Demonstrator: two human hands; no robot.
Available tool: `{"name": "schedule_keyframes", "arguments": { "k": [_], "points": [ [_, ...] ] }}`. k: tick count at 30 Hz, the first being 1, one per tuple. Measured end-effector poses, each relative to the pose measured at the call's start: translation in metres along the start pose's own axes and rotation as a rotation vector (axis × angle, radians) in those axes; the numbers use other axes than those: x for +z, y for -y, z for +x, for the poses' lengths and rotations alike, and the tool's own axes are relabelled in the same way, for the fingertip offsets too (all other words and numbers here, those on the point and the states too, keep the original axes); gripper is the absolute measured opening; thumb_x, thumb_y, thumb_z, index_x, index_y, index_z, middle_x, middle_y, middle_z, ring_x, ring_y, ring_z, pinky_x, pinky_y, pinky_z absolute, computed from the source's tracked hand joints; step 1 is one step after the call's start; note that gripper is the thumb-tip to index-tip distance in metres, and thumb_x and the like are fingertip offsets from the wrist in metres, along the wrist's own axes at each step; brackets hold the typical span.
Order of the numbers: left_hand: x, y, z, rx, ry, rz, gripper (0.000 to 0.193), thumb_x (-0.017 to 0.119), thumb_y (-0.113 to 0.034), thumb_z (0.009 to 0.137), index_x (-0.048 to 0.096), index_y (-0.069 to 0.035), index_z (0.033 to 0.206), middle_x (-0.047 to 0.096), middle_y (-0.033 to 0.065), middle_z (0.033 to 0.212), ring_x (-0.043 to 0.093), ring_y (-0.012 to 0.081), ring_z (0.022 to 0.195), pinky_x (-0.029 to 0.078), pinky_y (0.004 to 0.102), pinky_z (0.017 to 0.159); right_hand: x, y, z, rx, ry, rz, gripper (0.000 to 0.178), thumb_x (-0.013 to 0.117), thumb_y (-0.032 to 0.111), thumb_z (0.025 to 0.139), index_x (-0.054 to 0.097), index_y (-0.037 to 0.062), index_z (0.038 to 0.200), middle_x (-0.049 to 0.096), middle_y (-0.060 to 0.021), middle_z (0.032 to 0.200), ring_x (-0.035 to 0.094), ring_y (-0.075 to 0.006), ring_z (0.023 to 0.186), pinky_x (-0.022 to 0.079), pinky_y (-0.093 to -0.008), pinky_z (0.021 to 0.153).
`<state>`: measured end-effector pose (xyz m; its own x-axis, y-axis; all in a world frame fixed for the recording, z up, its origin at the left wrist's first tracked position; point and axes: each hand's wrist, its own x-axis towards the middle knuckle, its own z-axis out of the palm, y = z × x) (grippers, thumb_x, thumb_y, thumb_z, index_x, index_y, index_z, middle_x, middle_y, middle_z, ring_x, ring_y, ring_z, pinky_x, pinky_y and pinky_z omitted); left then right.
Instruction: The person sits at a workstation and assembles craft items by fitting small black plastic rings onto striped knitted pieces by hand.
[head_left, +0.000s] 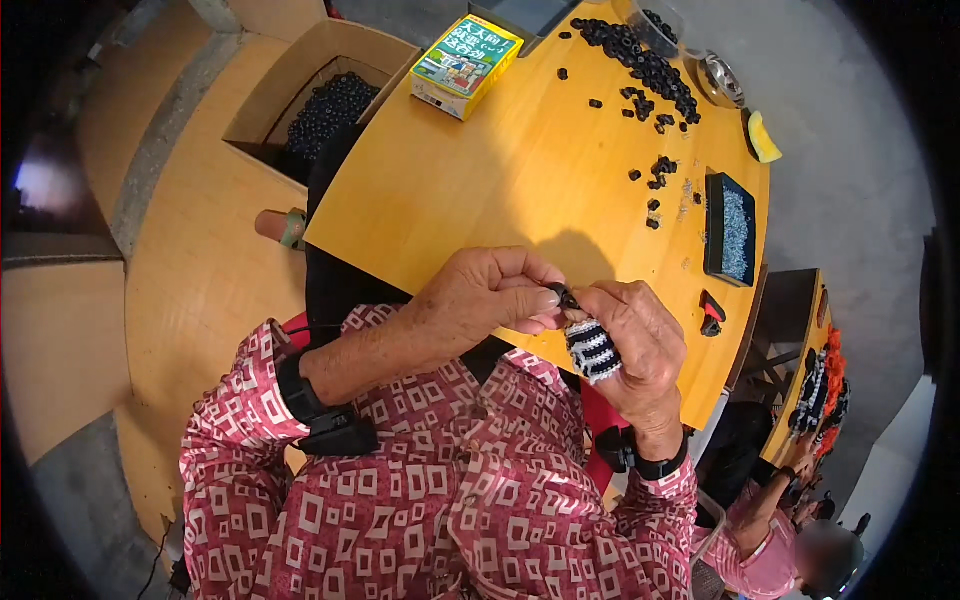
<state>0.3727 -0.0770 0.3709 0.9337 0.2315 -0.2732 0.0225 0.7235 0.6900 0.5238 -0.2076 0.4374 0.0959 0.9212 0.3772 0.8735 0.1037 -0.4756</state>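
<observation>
Close to the table's near edge, my left hand (490,295) pinches a small black part (561,294) between thumb and fingertips. My right hand (640,340) meets it from the other side, with its fingers closed against the same part. Around a finger of the right hand sits a black-and-white striped knitted sleeve (594,351). The fingertips partly cover the part, so its full shape is hidden. Similar small black ring-like parts (640,60) lie heaped at the far right of the table and trail toward me.
A black tray (714,225) of small silvery pieces stands on the right, beside a red-and-black tool (711,312). Further back are a metal bowl (722,82) and a yellow piece (764,138). A printed carton (465,65) stands far left, near a cardboard box (262,115) of black parts. Another person (750,535) sits lower right.
</observation>
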Motion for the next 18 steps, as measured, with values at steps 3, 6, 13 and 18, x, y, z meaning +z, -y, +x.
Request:
{"name": "schedule_keyframes", "arguments": {
  "k": [3,6,13,18],
  "points": [
    [0.0,0.002,-0.001,0.024,0.007,-0.02,0.028,0.065,-0.011,0.094,0.058,0.003,0.117,0.069,0.0103,0.099,0.068,0.0118,0.091,0.055,0.0212,0.081,0.001,0.0,0.003,-0.011,0.003,0.012,0.033,0.078,0.001,0.067,0.068,-0.0012,0.098,0.064,-0.0136,0.088,0.065,-0.0268,0.077,0.052,-0.0332,0.065],
    [-0.001,-0.001,-0.001,0.031,0.02,-0.025,0.028,0.064,-0.01,0.094,0.057,0.003,0.117,0.069,0.0104,0.1,0.067,0.0113,0.091,0.055,0.0212,0.081,0.003,-0.001,0.003,0.018,-0.015,0.056,0.033,0.078,0.0,0.066,0.068,-0.0016,0.098,0.065,-0.0132,0.087,0.065,-0.0261,0.076,0.052,-0.0325,0.065],
    [0.0,0.005,0.0,0.133,-0.041,0.124,0.027,0.064,-0.007,0.094,0.057,0.004,0.117,0.069,0.0093,0.101,0.067,0.011,0.092,0.054,0.0219,0.083,0.011,-0.005,-0.002,0.056,-0.055,0.154,0.034,0.076,-0.001,0.067,0.07,-0.0027,0.1,0.065,-0.0135,0.086,0.065,-0.0252,0.075,0.052,-0.0315,0.064],
    [0.001,0.003,-0.001,0.135,-0.065,0.15,0.024,0.063,-0.007,0.094,0.058,0.004,0.115,0.069,0.0078,0.099,0.066,0.0098,0.091,0.054,0.021,0.081,0.009,-0.004,-0.001,-0.058,-0.017,-0.035,0.038,0.072,-0.004,0.066,0.069,-0.0065,0.104,0.063,-0.0146,0.085,0.063,-0.0258,0.073,0.051,-0.0332,0.063]
  ]
}}
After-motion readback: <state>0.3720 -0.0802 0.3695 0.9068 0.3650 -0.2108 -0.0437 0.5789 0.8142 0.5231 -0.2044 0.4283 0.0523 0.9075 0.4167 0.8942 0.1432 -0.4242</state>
